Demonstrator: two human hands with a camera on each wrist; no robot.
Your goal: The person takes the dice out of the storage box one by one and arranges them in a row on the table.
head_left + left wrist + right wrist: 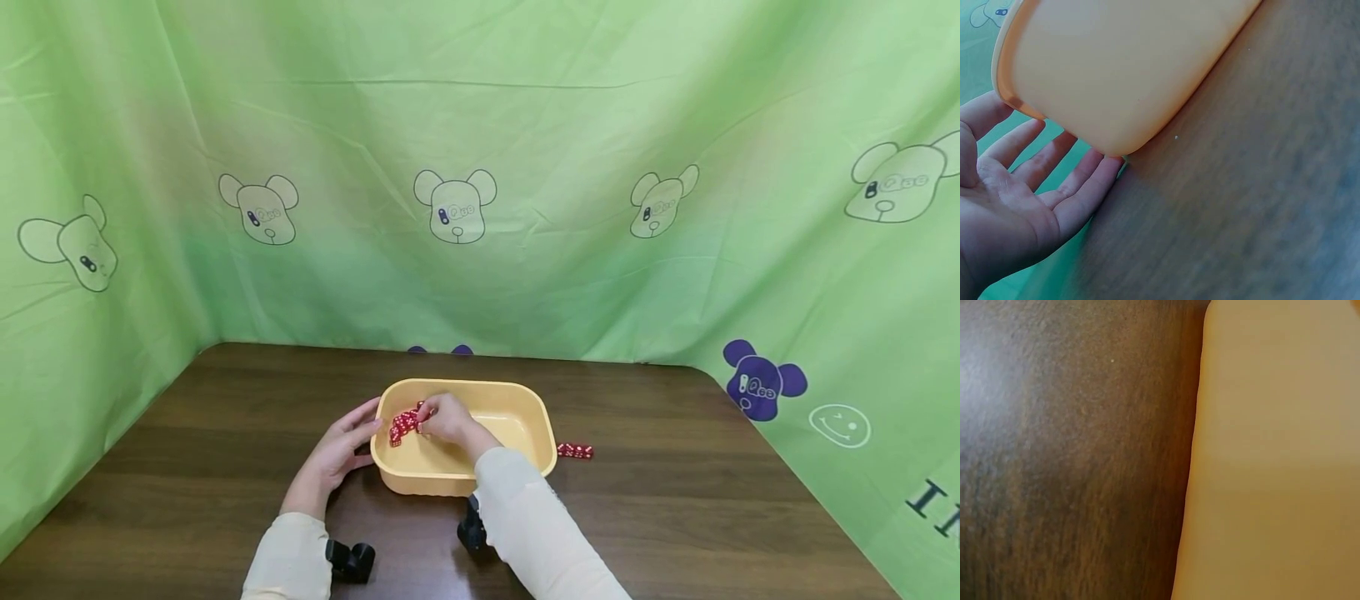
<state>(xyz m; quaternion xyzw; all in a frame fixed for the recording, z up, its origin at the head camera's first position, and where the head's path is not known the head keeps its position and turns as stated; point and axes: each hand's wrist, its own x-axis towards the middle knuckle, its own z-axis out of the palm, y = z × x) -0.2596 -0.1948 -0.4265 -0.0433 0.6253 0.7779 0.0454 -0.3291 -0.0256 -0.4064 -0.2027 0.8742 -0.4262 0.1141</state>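
Note:
A yellow plastic basin [465, 485] stands on the table, with several red dice [403, 423] with white dots bunched inside at its left end. My left hand [341, 450] rests against the basin's left end; in the left wrist view its fingers [1041, 159] are spread along the outer wall, fingertips at the rim and side. Reaching over the near rim, my right hand [448, 418] has its fingers curled down at the dice and pinches one, mostly hidden by the fingers. In the right wrist view only the basin's outer wall [1272, 450] shows, not the hand.
A short row of red dice [575, 451] lies on the brown wooden table [675, 500] just right of the basin. Black wrist cameras [351, 562] sit by both sleeves. A green printed curtain [525, 275] hangs behind and beside the table.

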